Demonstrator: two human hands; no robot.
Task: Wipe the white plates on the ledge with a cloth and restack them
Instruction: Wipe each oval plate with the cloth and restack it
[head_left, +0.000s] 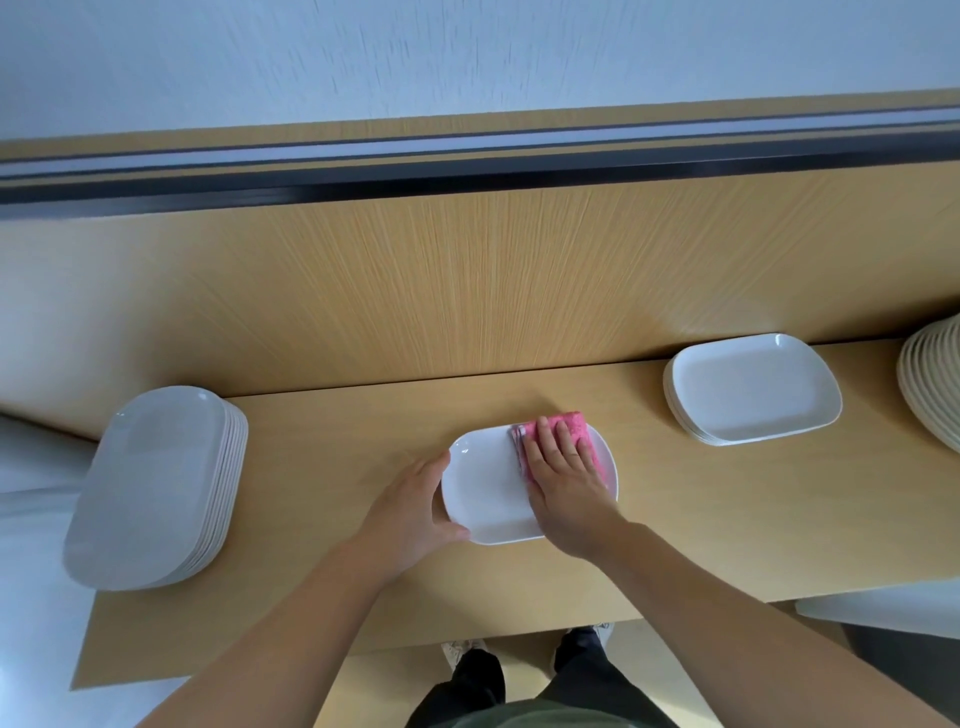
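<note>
— What is the right hand (563, 483) doing?
— It clasps nothing. It lies flat, fingers straight and close together, pressing a folded pink cloth (574, 428) onto the right half of a white plate (488, 493). The cloth's far end shows beyond the fingertips, at the plate's far right corner.
— And the left hand (415, 512)?
— It grips the same plate by its left rim, thumb at the near side and fingers curled round the far side.
— Where does the plate sit?
— Flat on the wooden ledge (363, 431), about midway along it, roughly halfway between the back edge and the front edge.
— What else does the ledge carry?
— A tall stack (150, 483) of white plates stands at the left end, well apart from the hands. A short stack (753, 389) lies toward the right, near the back edge. Further right, a cream stack (935, 384) is cut off by the frame.
</note>
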